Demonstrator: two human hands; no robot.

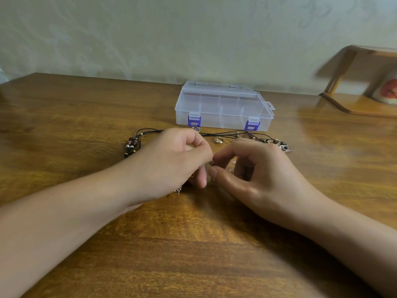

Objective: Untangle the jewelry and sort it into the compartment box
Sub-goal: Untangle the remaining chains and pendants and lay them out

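Hands: both over mid table, fingertips nearly meeting, working one thin silver chain (211, 163).
Left hand (171, 162): fingers curled, thumb + forefinger pinching the chain at a small ring; more chain hangs below the palm, bits showing near the table under the hand.
Right hand (253, 166): fingers curled, thumb + forefinger tips closed on the chain close to the left fingertips; a fine length of chain shows inside the curl of the fingers.
Compartment box (223, 106): clear plastic, lid down, two blue latches on front, dividers visible thru the lid; sits on the table beyond the hands, near the wall.
Black cord necklace (223, 134): lies stretched between box and hands; left end runs to a cluster of brown beads (131, 145), just left of the left hand.
Other jewelry: gold ring (218, 140) and small bits beside the cord; dark square pendant (285, 147) at the right end, behind the right hand. How far these are knotted together – can't tell.
Table (86, 117): wood grain, brown.
Far right: wooden shelf (352, 104), blurred.
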